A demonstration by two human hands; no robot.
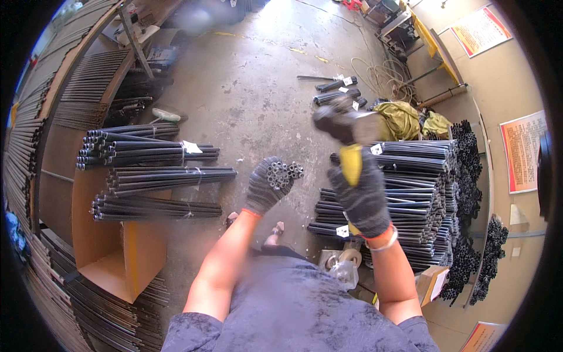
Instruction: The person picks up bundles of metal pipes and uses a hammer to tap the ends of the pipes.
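Observation:
My left hand (265, 189), in a dark grey knit glove with an orange cuff, is closed round a bundle of thin black tubes (278, 175). Their open ends face up toward me. To the right, my right hand (362, 202), gloved the same way, grips a hammer (351, 165) by its yellow handle. The hammer's head is up and away from me, smeared by motion, dark on one side and greyish on the other. It is apart from the tubes in my left hand.
Tied bundles of black tubes (170, 174) lie at the left, over an open cardboard box (111, 267). A large stack of tubes (399, 205) is at the right. Smaller bundles (337, 97) lie on the floor ahead, near a yellow-green sack (399, 120). Racks (88, 88) line the far left.

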